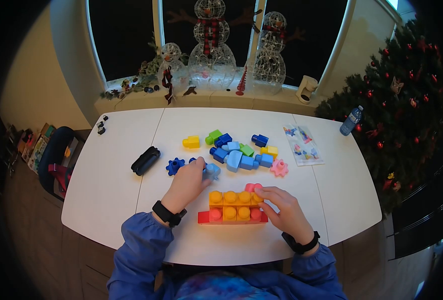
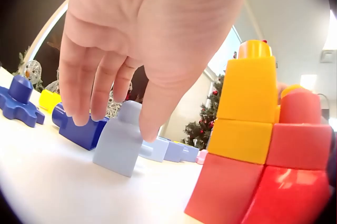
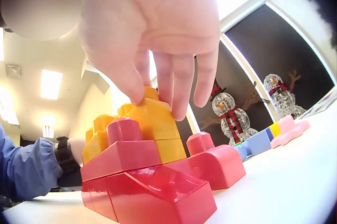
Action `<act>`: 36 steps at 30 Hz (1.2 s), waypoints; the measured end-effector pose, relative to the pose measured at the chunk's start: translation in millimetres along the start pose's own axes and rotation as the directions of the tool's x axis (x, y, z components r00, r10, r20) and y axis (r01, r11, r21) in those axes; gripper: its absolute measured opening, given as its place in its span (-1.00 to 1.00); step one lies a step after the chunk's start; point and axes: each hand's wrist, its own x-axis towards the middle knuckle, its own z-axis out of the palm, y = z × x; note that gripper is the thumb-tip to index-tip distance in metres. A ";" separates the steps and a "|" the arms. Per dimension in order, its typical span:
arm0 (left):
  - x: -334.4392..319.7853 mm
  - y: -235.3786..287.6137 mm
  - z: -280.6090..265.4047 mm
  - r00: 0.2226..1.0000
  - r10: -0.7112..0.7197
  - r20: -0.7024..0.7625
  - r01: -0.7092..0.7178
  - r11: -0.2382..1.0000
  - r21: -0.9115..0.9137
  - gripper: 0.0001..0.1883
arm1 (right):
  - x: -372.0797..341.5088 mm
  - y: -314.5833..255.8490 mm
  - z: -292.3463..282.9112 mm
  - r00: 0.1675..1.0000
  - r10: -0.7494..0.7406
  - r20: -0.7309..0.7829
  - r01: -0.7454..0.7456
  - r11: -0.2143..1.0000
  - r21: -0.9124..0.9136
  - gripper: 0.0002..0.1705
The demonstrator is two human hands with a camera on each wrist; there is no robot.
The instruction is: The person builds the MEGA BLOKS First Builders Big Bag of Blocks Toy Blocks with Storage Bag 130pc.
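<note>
Built from red, pink and yellow-orange blocks, a structure lies near the table's front edge. The right hand pinches a yellow-orange block at its right end between thumb and fingers. Beside it, behind the structure, is a pink block. The left hand hangs over a light blue block standing on the table, fingers apart and slightly bent, thumb beside its stud; whether they touch is unclear.
Several loose blocks lie behind the hands, with a dark blue gear piece, a pink gear piece and a black case. A picture sheet and a bottle are at the right on the white table.
</note>
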 end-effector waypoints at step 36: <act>-95.3 60.1 -49.8 0.961 0.263 -0.087 -0.277 0.933 -0.230 -0.47 | 3.2 1.6 -2.0 0.996 0.067 0.054 -0.072 0.992 0.099 -0.60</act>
